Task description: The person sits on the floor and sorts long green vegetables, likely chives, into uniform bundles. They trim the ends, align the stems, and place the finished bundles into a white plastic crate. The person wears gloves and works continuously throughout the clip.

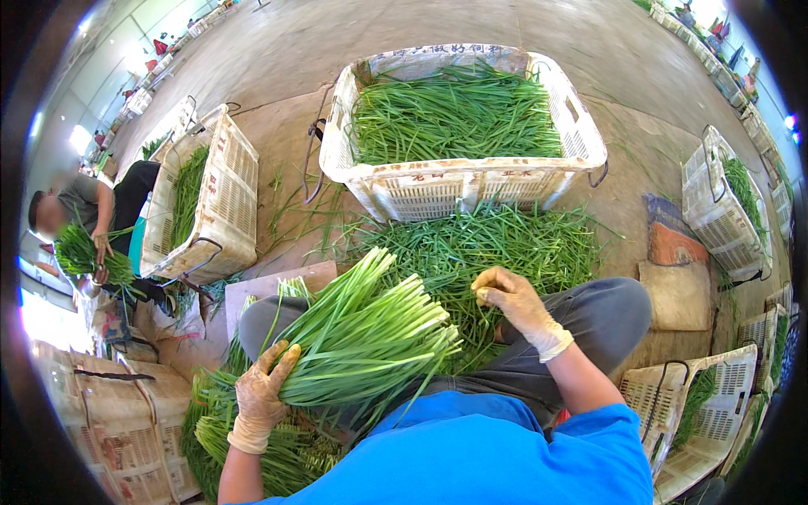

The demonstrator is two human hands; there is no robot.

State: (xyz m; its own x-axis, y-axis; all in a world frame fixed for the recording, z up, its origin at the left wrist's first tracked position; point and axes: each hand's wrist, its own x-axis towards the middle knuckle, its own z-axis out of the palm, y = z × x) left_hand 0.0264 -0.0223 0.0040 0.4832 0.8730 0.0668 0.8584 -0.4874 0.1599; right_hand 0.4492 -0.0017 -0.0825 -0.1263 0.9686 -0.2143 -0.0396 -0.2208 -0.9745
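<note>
My left hand (pixel 264 382), in a stained thin glove, grips a thick bunch of green chive-like stalks (pixel 372 322). The bunch slants across my lap, its pale cut ends fanned towards the upper right. My right hand (pixel 514 303), gloved the same way, hovers above my other leg, right of the bunch. Its fingers are curled in to the thumb, and nothing can be made out between them. Between my knees and the crate lies a heap of loose leaves (pixel 486 252). More bundled stalks (pixel 265 442) lie beneath and beside my left forearm.
A white plastic crate (pixel 442 189) of leaves stands ahead. Other crates flank me: one at left (pixel 230 196), a closer one (pixel 126 423), and two at right (pixel 726 208), (pixel 707 410). A co-worker (pixel 107 214) holds leaves at far left. Flat cardboard (pixel 675 293) lies at right.
</note>
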